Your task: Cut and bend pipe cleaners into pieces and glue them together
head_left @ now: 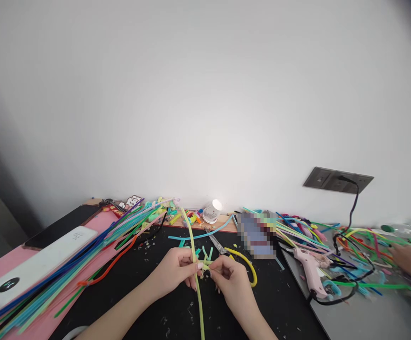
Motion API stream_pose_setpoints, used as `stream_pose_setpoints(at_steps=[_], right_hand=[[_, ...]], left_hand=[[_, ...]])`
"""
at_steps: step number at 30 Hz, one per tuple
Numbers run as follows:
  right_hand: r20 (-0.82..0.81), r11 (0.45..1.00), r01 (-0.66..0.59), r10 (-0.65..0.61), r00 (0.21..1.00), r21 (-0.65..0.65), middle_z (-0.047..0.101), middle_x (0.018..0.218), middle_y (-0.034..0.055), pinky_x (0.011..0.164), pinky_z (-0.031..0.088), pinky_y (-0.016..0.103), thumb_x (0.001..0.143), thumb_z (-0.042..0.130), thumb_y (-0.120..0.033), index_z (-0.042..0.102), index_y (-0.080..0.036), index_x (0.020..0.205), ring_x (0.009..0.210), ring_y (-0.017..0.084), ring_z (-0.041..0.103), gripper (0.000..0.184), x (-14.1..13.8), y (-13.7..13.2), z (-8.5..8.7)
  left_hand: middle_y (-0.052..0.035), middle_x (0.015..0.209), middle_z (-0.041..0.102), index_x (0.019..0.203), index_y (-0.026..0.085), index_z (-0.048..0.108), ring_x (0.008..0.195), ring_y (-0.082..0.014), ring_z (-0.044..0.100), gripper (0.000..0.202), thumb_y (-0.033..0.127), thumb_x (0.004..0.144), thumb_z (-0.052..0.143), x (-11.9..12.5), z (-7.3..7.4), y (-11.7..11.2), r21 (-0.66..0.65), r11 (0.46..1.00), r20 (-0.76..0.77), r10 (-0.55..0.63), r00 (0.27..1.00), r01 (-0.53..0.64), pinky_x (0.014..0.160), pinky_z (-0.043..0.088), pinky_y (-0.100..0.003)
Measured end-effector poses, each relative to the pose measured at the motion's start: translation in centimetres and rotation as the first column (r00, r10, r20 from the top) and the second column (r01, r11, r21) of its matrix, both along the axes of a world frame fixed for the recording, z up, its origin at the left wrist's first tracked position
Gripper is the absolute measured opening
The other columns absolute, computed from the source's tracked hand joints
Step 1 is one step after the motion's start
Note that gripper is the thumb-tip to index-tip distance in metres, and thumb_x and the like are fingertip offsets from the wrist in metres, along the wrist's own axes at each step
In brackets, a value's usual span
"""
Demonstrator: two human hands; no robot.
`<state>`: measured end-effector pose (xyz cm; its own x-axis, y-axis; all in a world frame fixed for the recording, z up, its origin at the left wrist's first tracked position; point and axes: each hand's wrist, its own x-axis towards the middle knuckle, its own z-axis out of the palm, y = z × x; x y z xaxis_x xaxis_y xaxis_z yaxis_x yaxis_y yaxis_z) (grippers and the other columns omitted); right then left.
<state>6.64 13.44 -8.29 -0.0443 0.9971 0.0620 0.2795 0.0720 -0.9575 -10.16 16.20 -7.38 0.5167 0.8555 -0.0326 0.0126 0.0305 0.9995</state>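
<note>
My left hand (177, 271) is closed in a pinch on a long yellow-green pipe cleaner (199, 307), which runs upright past the fingertips. Facing it, my right hand (232, 278) pinches a small pale-green pipe-cleaner piece (205, 265), with a dark bit (207, 273) just below it. The fingertips nearly meet, so how the piece and the long strand join is hidden. Beyond the hands lie scissors (216, 244) and short teal pipe-cleaner pieces (197, 251). A curved yellow pipe cleaner (250, 267) rests beside my right hand.
Bundled pipe cleaners (74, 262) and a white device (38, 264) lie left. A paper cup (212, 211) stands by the wall among scraps. A blurred-out object (257, 236) is right of the scissors. Farther right are a pink glue gun (310, 271), its cord and another person's hand (409, 262).
</note>
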Motion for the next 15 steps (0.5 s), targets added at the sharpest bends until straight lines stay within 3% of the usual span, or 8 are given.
stream_pose_setpoints(at_steps=[9,15], right_hand=[[0.27,0.984,-0.022,-0.027,0.962,0.175,0.05,0.054,-0.0017,0.049,0.031,0.022,0.068,0.056,-0.012,0.057,-0.018,0.055,0.052,0.012,0.044,0.014,0.2,-0.4,0.7],[0.323,0.989,-0.062,0.017,0.946,0.131,0.05,0.052,-0.003,0.044,0.025,0.022,0.068,0.057,-0.015,0.061,-0.018,0.061,0.044,0.009,0.035,0.009,0.1,-0.4,1.1]], left_hand=[[-0.0026,0.057,0.063,0.065,0.011,0.056,0.048,-0.0147,0.062,0.026,0.035,0.073,0.057,0.0,-0.3,0.1,-0.049,0.998,-0.003,-0.029,1.0,0.029,0.045,0.044,-0.021],[-0.0016,0.056,0.062,0.064,0.012,0.056,0.048,-0.0135,0.061,0.028,0.038,0.072,0.058,0.0,-0.3,0.1,-0.033,0.998,-0.013,-0.047,0.999,0.047,0.046,0.044,-0.02]])
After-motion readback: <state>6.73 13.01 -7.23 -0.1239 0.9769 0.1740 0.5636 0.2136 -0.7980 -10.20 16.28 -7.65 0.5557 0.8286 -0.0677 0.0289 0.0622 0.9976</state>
